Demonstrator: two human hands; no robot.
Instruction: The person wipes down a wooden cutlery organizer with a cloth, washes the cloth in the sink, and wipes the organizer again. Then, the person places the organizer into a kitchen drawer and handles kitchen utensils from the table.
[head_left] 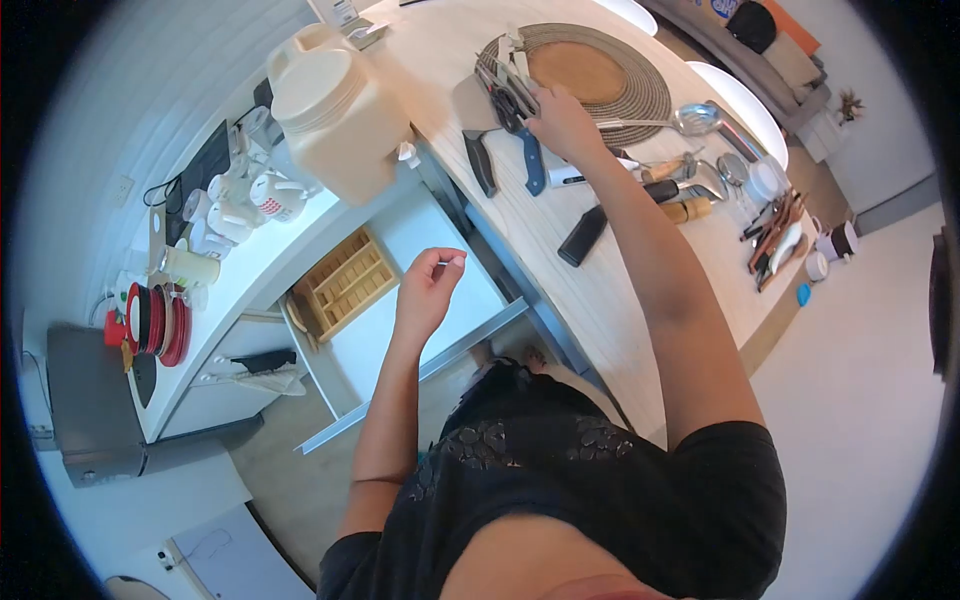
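Note:
My right hand (562,125) reaches across the wooden counter to a cluster of utensils at the edge of a round woven placemat (650,85). Its fingers are bent at dark-handled scissors (507,103) and some metal pieces; what exactly they grip is hard to make out. Close by lie a black-handled knife (480,162) and a blue-handled knife (532,165). My left hand (428,290) hovers above an open drawer (345,365), fingers curled in with the thumb against them, and nothing shows in it. Inside the drawer sits a wooden cutlery tray (348,285).
A big cream jug (325,110) stands at the counter corner. Along the right lie a slotted spoon (695,120), a wooden-handled tool (685,210) and a pile of cutlery (778,240). Mugs (275,197) and red plates (175,325) fill the left counter.

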